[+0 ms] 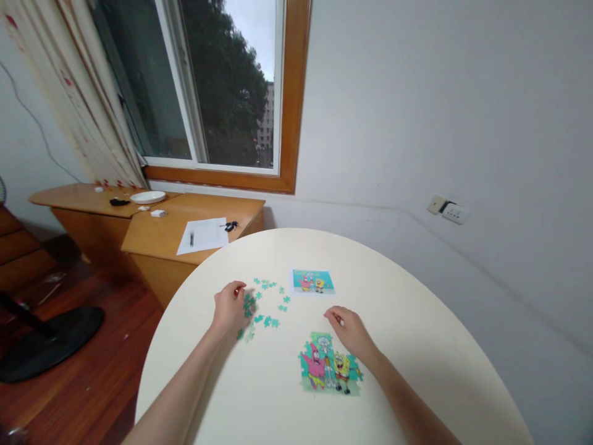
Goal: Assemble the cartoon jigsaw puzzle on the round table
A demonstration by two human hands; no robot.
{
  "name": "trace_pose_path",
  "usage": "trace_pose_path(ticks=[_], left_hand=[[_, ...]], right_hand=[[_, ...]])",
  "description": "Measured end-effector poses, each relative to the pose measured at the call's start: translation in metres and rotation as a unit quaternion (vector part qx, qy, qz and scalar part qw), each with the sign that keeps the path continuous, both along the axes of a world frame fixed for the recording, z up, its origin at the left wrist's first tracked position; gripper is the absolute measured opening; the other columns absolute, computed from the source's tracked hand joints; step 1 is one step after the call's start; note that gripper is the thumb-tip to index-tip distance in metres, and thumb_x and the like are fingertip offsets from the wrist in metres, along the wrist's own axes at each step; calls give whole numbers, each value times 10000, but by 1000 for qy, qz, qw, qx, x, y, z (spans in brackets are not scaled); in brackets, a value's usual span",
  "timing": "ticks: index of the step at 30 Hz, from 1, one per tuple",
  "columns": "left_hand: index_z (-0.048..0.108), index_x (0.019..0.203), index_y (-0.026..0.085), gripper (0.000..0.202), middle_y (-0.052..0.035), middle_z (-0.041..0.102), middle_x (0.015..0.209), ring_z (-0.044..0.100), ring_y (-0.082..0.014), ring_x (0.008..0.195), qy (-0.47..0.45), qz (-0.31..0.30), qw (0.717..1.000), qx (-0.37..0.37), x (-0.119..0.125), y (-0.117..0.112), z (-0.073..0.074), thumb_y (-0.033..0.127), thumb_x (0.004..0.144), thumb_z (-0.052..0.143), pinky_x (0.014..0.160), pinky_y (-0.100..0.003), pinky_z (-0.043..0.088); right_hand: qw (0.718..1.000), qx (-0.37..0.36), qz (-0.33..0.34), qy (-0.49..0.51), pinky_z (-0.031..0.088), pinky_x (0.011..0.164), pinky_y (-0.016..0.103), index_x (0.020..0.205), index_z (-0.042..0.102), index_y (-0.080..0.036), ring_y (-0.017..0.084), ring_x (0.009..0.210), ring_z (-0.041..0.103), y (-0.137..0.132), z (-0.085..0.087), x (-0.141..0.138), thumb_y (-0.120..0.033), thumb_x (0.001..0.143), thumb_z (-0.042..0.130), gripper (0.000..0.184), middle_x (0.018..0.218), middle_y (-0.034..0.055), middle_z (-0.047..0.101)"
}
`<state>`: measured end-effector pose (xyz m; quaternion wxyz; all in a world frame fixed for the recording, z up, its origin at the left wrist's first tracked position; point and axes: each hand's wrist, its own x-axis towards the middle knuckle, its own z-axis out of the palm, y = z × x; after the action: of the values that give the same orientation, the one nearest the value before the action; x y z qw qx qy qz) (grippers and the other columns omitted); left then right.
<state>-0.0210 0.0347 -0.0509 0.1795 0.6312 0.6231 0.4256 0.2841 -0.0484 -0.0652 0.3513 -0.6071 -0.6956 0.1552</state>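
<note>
On the pale round table lies a partly joined jigsaw puzzle (328, 368) with cartoon figures, its upper edge uneven. My right hand (349, 330) hovers just above its top right, fingers curled and pinched; whether anything is between them is hidden. Loose teal puzzle pieces (267, 321) are scattered to the left of centre. Beside them is my left hand (230, 307), fingertips bent together over the left side of the pile, and what they hold, if anything, cannot be made out. A reference picture card (313, 282) showing the same figures lies behind the puzzle.
The white table (407, 383) has a curved edge near the wall. A wooden desk (250, 210) by the window bears a sheet of paper (204, 235), a black item (231, 226) and a white plate (148, 197). A black round stand base (55, 346) is on the floor.
</note>
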Motion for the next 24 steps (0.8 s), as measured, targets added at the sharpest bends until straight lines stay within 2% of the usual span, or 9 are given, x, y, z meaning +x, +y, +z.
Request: trace_pose_path(ticks=[4,8,10,15,21,24], left_hand=[[654,853,190,221,-76,691,791,635,-225,784,15,20,1000,-18,-8,3,8,181,796,441,772,-374,472],[678,883,175,247,-91,709,874,637,-221,813,40,4,999,-35,-11,3,12,185,803,445,817,-379,468],[695,922,175,277,-94,715,936,636,-230,876,70,-19,997,-27,-9,0,12,192,809,442,872,-404,444],[716,946,225,298,-65,697,1114,571,-251,1086,158,-133,978,-15,2,-9,10,233,852,434,971,-456,338],[663,1083,277,305,-45,613,1281,500,-276,1155,241,-186,952,-45,8,-14,5,241,874,444,941,-503,285],[669,1043,280,279,-37,618,1273,498,-281,1147,275,-197,941,-33,10,-16,5,249,873,450,917,-499,276]], right_hand=[[1000,7,2,-3,431,649,269,718,651,-208,161,653,577,0,-1,0,-307,860,436,276,713,33,676],[1000,12,3,-4,425,637,263,709,646,-209,157,643,571,0,-1,0,-285,848,447,254,695,25,665],[1000,12,7,-9,420,630,261,701,641,-209,156,642,566,0,-1,0,-277,845,446,252,689,23,659],[1000,-2,3,-29,405,637,274,703,631,-204,165,656,566,-1,2,-2,-255,840,425,253,698,28,653],[1000,-4,10,-27,402,637,272,700,620,-205,163,658,567,-1,4,-2,-261,843,424,249,693,26,648],[999,6,14,-31,402,631,267,690,618,-209,157,644,556,-2,4,-2,-254,842,429,246,681,23,647]])
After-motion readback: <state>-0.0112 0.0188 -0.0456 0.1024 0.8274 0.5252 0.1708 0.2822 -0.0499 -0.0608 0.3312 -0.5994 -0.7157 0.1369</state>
